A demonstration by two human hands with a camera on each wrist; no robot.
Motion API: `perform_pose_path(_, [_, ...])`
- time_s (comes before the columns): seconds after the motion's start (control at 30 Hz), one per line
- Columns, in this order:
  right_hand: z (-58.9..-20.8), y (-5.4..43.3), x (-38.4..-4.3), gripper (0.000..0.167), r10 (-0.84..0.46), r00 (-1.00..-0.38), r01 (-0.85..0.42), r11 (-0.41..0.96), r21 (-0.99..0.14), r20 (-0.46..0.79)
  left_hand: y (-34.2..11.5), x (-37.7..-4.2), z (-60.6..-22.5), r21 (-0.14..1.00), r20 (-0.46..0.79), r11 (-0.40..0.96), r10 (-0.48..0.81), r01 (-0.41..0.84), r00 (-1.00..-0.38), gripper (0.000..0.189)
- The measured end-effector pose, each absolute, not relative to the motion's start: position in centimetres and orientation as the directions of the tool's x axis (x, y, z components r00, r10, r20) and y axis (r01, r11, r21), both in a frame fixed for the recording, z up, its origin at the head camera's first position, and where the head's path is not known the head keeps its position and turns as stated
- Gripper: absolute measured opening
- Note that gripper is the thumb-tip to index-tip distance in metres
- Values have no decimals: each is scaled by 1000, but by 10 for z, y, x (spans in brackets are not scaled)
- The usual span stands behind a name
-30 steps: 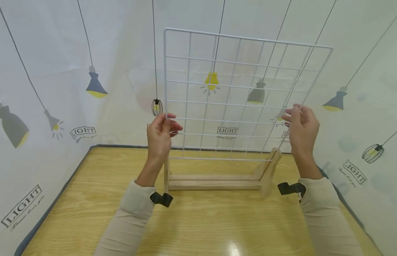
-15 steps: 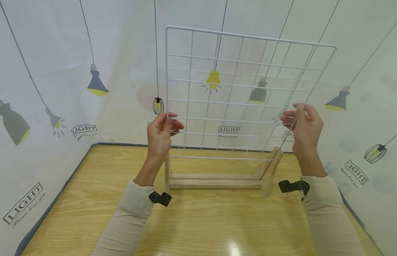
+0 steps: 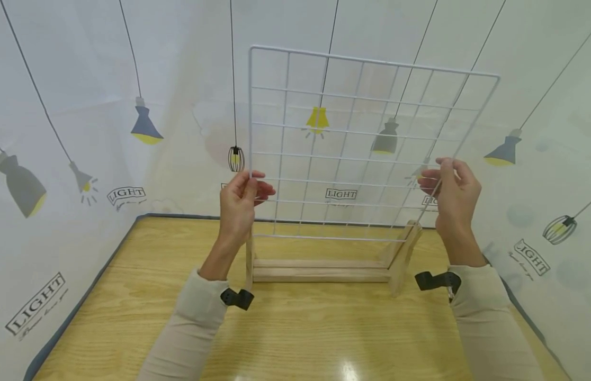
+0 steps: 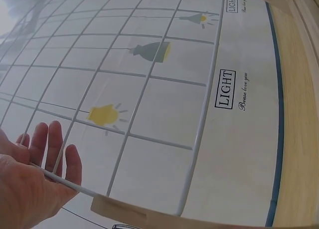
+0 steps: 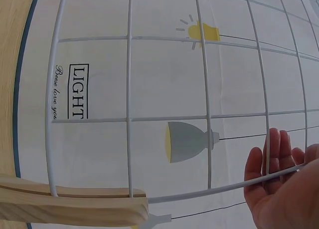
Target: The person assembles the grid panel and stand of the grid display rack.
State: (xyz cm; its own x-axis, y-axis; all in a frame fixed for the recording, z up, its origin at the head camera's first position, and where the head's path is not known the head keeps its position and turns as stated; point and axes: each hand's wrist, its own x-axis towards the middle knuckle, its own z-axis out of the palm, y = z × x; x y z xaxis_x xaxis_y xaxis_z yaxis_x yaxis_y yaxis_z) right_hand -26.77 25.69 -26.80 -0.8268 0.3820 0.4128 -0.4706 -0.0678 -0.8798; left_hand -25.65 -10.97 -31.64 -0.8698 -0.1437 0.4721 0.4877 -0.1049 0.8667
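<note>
Head view: a table (image 3: 324,328) lies under the wooden stand (image 3: 319,275); above the stand the wire grid (image 3: 340,157) leans, its side edges held between thumb and fingers by the left hand (image 3: 237,203) and right hand (image 3: 457,196). Plain only in the right wrist view: the grid's lower corner sits inside the stand's slot (image 5: 94,195).

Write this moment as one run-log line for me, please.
left hand: holds white wire grid, left edge; right hand: holds grid, right edge; grid: lower end between uprights of wooden stand; stand: on table
</note>
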Motion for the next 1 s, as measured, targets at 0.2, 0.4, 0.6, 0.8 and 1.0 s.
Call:
perform_pose_path(0.2, [-270,257,-267,23,379,-829,-465,-56,-884,412,-109,-255,-318,872,463,-101,-145,479,-874,22])
perform_pose_path(0.4, [-274,258,-267,23,378,-831,-461,-56,-886,408,-109,-256,-322,877,450,-115,-142,466,-882,22])
perform_pose_path(0.6, [-278,258,-267,22,372,-833,-470,-82,-879,411,-109,-256,-325,875,457,-111,-137,472,-879,22])
perform_pose_path(0.8, [-281,260,-267,22,369,-840,-451,-68,-890,397,-109,-256,-328,879,445,-123,-131,460,-886,18])
perform_pose_path(1.0, [-285,260,-267,22,365,-843,-451,-76,-889,396,-110,-256,-331,881,449,-105,-126,462,-885,17])
